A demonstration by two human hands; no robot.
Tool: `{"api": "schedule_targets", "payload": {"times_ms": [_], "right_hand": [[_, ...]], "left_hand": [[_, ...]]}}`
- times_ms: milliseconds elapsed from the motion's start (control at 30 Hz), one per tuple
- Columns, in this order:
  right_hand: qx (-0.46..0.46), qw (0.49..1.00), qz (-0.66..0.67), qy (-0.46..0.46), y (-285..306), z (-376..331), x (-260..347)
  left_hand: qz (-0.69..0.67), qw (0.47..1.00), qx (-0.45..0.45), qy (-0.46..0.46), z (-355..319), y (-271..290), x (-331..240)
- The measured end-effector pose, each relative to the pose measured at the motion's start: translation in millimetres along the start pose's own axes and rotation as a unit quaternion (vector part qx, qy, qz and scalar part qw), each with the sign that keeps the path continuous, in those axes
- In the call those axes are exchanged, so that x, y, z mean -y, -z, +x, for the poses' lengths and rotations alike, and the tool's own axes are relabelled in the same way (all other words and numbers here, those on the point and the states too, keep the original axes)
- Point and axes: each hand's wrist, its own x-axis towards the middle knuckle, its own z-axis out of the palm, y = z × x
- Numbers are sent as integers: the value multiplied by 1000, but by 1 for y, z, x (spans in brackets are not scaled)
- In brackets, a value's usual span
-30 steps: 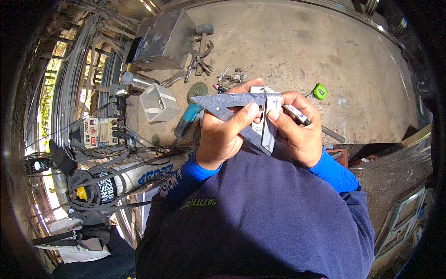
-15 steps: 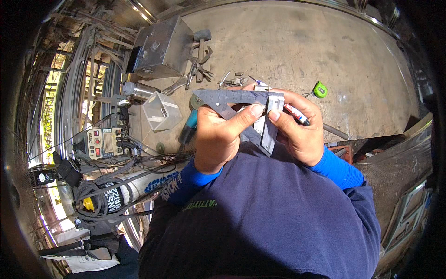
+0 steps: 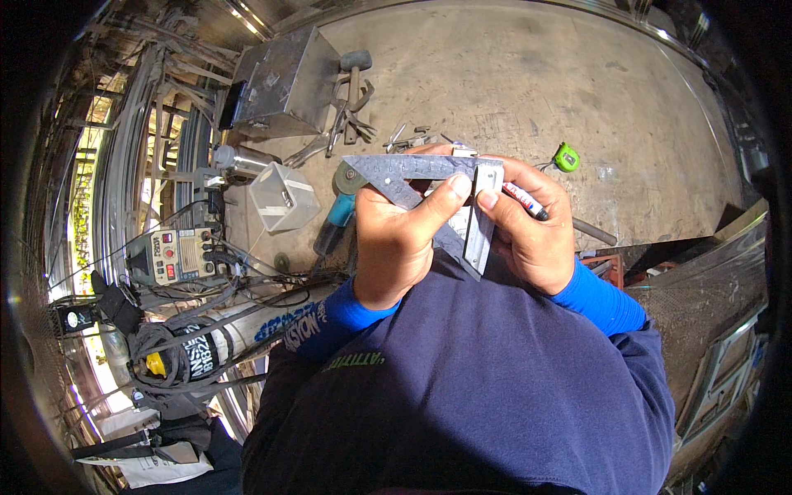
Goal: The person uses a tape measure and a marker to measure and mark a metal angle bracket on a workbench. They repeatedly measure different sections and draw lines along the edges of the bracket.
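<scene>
A grey metal triangle square [image 3: 381, 167] is held up in front of my chest, its thick stock on the right side. My left hand [image 3: 392, 247] grips it from the left, thumb pressed on the blade near the corner. My right hand [image 3: 540, 247] is closed on the stock, thumb on its face. Tucked between the right fingers is a marker [image 3: 521, 199] with a white and red barrel and a black end. Behind the square a pale piece [image 3: 464, 152] peeps out at the top; its kind is hidden by the hands and the square.
Beyond my hands stretches a worn workbench [image 3: 511, 74]. On it are a green tape measure [image 3: 566, 157], a mallet [image 3: 355, 63], a metal box [image 3: 285, 82], a translucent container [image 3: 285, 198] and a teal angle grinder [image 3: 340, 213]. A welding machine [image 3: 177, 254] and gas cylinder [image 3: 239, 330] stand left.
The square's pointed left end has risen slightly, and my left thumb has shifted a little up and right along the blade. My right hand keeps almost the same place.
</scene>
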Motion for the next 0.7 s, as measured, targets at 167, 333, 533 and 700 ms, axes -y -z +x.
{"api": "schedule_targets", "payload": {"times_ms": [167, 333, 533, 700], "right_hand": [[-10, 1000, 23, 5, 0, 0, -2], [-14, 1000, 1, 7, 3, -1, -2], [-15, 1000, -4, 6, 2, -2, -3], [-12, 999, -29, -11, 9, -2, -11]], "left_hand": [[35, 999, 16, -11, 3, 2, 2], [21, 1000, 12, -3, 3, -1, 2], [10, 1000, 8, 11, 3, 1, 8], [-20, 999, -13, 38, 1, -2, 11]]}}
